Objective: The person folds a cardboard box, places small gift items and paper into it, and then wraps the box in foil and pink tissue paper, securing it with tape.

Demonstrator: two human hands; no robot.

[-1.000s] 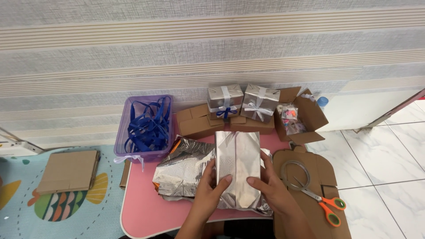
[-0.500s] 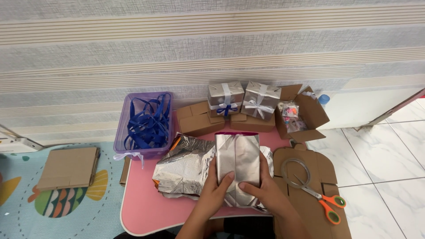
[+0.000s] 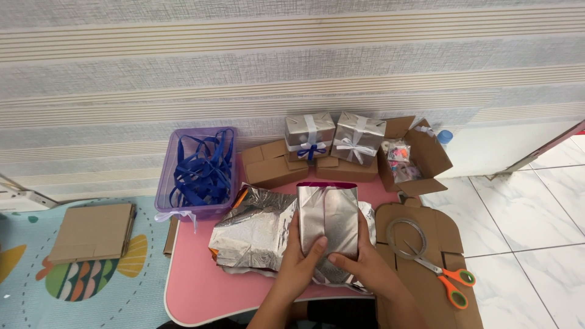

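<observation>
Silver-wrapped box (image 3: 327, 220) upright, long axis vertical, both hands' grip, pink table (image 3: 195, 286)

A shiny silver wrapped box (image 3: 327, 220) stands on the pink table (image 3: 195, 286). Behind it sit 2 silver gift boxes (image 3: 334, 137) with bows on brown boxes (image 3: 272, 164). An open brown box (image 3: 414, 157) sits right of them.
</observation>
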